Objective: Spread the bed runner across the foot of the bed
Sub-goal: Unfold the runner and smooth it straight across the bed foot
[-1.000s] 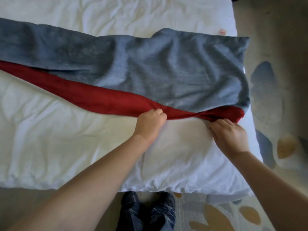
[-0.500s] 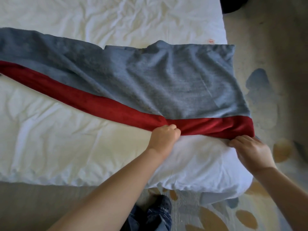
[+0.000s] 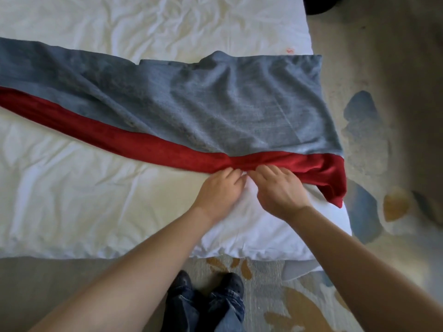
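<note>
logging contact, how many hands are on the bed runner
2: left hand and right hand, side by side, both pinch the red edge of the bed runner toward its right end.

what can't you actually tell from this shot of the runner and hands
Head view only:
bed runner: left end cut off by the frame's left edge.
left hand and right hand: fingertips tucked at the red hem, so pinching or just pressing is unclear.
dark object at top right: cut by the top edge, unidentifiable.
red mark on the sheet: too small to read.
</note>
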Demonstrator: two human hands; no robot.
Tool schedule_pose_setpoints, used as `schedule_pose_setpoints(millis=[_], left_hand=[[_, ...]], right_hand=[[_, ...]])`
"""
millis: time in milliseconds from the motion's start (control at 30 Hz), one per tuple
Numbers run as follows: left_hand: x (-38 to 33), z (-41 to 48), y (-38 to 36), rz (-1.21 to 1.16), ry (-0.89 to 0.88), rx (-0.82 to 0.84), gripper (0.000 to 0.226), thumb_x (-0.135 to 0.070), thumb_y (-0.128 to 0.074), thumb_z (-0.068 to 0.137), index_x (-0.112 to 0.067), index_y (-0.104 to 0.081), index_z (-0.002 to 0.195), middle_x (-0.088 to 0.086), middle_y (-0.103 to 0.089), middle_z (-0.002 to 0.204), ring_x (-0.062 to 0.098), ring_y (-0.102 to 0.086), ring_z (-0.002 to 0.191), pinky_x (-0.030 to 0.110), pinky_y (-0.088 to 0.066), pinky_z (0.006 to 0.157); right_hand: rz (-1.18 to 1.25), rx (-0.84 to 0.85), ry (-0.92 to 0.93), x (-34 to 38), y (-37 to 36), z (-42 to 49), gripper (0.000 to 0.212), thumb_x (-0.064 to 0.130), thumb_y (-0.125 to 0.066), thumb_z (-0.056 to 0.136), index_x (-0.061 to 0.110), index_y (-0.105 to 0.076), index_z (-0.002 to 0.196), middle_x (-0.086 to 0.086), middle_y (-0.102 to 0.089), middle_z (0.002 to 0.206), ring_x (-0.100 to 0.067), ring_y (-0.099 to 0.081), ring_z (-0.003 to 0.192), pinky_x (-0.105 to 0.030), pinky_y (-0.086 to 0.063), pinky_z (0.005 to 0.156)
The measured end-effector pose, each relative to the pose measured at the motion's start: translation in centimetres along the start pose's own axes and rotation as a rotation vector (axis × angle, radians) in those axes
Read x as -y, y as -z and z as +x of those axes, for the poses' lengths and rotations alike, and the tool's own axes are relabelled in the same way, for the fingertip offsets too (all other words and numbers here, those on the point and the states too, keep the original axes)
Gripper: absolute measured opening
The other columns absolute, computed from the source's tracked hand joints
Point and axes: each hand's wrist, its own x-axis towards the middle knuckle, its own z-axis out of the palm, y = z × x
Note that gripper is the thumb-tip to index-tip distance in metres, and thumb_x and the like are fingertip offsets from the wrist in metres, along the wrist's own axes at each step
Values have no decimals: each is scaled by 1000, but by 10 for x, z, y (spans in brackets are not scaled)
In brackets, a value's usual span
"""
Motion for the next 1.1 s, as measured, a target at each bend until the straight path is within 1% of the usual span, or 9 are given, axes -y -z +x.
schedule_pose_setpoints(millis=[133,233,300,367,500,600,800,900,1100], left_hand=[[10,23,5,49,60,81,36,-6,-57,80,-11,-61,115,2,-62,102,22,-60,94,32,-50,83],[14,40,5,65,115,212,36,-1,-51,81,-12,-55,115,4,-57,110,24,-55,103,33,-42,87],[15,48,3,80,154,255,28,2,-45,81,-9,-57,104,8,-59,105,29,-56,100,36,-43,80],[15,49,1,65,156,208,24,5,-44,78,-5,-62,90,13,-62,94,32,-60,91,38,-44,69],[11,37,6,185,19,245,12,-3,-67,49,-14,-64,54,2,-61,57,21,-61,53,22,-43,44],[9,29,7,170,-2,231,22,-6,-75,32,-17,-59,43,-2,-56,48,18,-56,41,17,-37,37],[-10,2,1,31,-11,156,26,-5,-76,36,-15,-56,49,2,-54,50,22,-54,43,22,-35,38],[-16,-13,-2,-9,-17,141,26,-4,-76,37,-14,-55,48,3,-52,50,22,-51,43,23,-35,39],[-28,-29,-3,-59,-24,93,27,0,-76,38,-14,-54,46,1,-50,48,19,-48,41,23,-36,39]], right_hand=[[3,61,-172,-1,-11,18,38,12,-50,80,15,-59,117,-2,-61,105,-25,-58,95,-37,-46,80],[-49,70,-213,-7,-17,25,25,9,-52,82,12,-61,105,-5,-62,97,-27,-60,89,-37,-45,75],[-123,49,-229,-7,-17,27,12,2,-68,68,9,-65,78,-7,-62,73,-29,-62,66,-34,-46,57],[-169,35,-243,-4,-17,25,22,-2,-78,50,10,-61,58,-6,-57,56,-26,-58,50,-26,-41,43],[-165,25,-230,0,-24,17,32,-2,-80,35,13,-56,49,-2,-52,48,-22,-52,43,-21,-30,37],[-154,-47,-170,-2,-23,11,33,-2,-79,31,14,-54,45,-2,-49,44,-21,-50,40,-21,-30,36],[-59,-221,42,-8,-25,-32,18,-7,-69,60,10,-63,58,-7,-58,63,-28,-59,61,-34,-46,51],[3,-217,20,-2,-28,-53,11,0,-62,68,9,-67,66,-7,-61,68,-29,-61,64,-34,-48,54],[71,-249,5,4,-25,-74,17,3,-56,71,9,-72,70,-6,-61,64,-28,-60,58,-33,-49,51]])
